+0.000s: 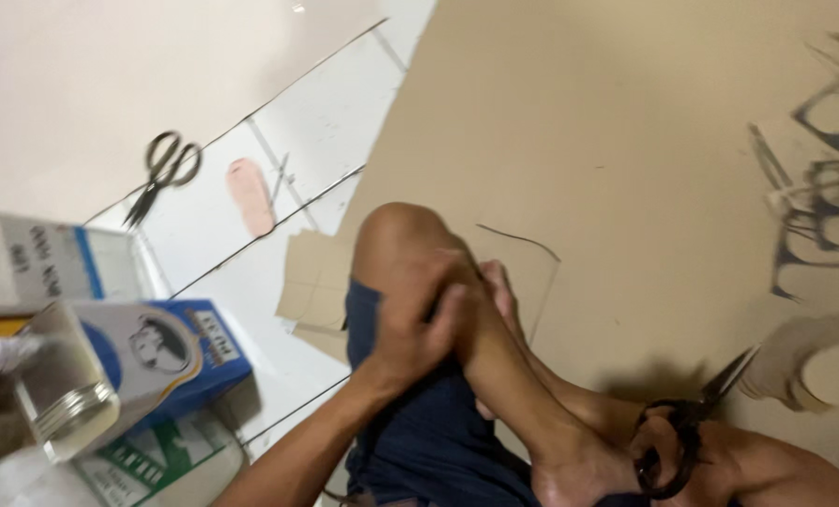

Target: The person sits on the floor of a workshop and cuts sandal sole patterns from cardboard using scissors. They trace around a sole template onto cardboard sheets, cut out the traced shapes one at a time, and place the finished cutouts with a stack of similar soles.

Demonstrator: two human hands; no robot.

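Two hands pause mid-job: the right hand [668,451] grips black scissors [692,427], blades closed, over the cardboard sheet [617,141]. Left hand [419,324] clasps a raised knee [401,239]; one short cut [518,240] shows, most cardboard uncut.

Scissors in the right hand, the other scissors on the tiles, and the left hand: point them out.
Held scissors [687,422], head view, pivot near the handles.
Floor scissors [161,178], head view, at the pivot.
Left hand [415,329], head view, back of hand.

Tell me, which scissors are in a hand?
The dark scissors at bottom right, over the brown cardboard sheet, are in the right hand. The other scissors lie untouched on the white tiled floor, upper left.
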